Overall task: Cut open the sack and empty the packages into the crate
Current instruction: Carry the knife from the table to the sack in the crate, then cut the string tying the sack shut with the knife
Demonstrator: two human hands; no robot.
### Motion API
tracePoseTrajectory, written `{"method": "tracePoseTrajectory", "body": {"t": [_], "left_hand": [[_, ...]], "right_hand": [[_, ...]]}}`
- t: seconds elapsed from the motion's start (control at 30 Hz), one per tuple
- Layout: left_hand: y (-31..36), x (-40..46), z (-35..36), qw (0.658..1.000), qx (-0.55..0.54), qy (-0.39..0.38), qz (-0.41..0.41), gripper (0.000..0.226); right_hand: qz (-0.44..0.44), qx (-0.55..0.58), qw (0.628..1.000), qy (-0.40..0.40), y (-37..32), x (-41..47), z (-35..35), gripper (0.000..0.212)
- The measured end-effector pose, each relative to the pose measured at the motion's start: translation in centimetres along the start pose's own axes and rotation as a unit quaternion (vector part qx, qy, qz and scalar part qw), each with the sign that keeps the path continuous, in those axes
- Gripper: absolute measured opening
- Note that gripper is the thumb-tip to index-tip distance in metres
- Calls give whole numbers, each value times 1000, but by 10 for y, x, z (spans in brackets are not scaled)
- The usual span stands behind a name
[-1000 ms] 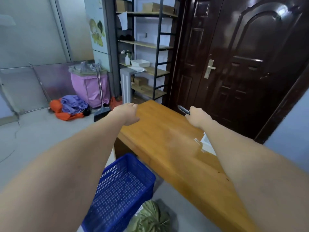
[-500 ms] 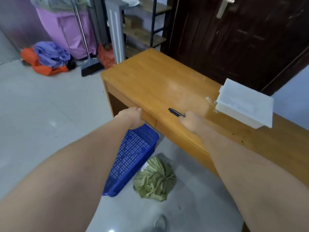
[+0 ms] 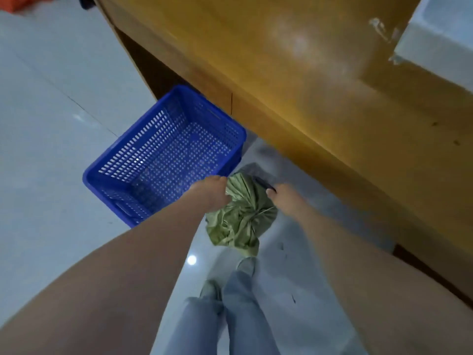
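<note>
A green sack [image 3: 240,216], tied shut at its top, lies on the grey floor beside a blue perforated crate [image 3: 163,152] with nothing in it. My left hand [image 3: 211,193] rests on the sack's left side, fingers curled against the cloth. To the sack's right, my right hand [image 3: 285,198] is closed around a dark cutter [image 3: 263,184], whose tip points up-left over the sack's far edge.
A wooden table [image 3: 320,85] stands over the crate and sack at the upper right, with a white box [image 3: 440,42] on it. My jeans and shoes [image 3: 230,298] are just below the sack. Open grey floor lies to the left.
My view has tilted down from the table to the floor. Both hands have dropped from table height to the sack, the right one still holding the cutter.
</note>
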State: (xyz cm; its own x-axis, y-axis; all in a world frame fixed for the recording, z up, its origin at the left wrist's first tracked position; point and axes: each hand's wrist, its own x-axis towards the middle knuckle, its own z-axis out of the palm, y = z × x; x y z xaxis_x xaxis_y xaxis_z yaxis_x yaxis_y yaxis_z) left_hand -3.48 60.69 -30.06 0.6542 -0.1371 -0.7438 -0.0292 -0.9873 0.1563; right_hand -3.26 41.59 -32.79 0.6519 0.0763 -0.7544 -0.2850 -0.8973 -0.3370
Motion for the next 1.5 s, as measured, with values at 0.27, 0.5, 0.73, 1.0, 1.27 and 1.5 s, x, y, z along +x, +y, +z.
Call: {"method": "tracePoseTrajectory", "body": {"t": [0.27,0.5,0.73,1.0,1.27,1.5], "left_hand": [[30,74,100,998,-4,-54,13,60],[46,142,166,998,-11,1,-67,73],[56,189,213,996,-14,4,-86,94],[11,196,237,993,-101,43,-45,40],[-9,206,234,957,-277,18,-82,41],[-13,221,234,910,-405,-59,-70,37]], "right_hand": [[39,71,997,7,82,52,87,37],[50,188,975,105,127,94,138,44],[94,359,921,116,152,130,167,31],[56,385,919,63,137,140,177,21],[40,331,940,66,108,153,182,39],[24,361,930,66,79,164,178,42]]}}
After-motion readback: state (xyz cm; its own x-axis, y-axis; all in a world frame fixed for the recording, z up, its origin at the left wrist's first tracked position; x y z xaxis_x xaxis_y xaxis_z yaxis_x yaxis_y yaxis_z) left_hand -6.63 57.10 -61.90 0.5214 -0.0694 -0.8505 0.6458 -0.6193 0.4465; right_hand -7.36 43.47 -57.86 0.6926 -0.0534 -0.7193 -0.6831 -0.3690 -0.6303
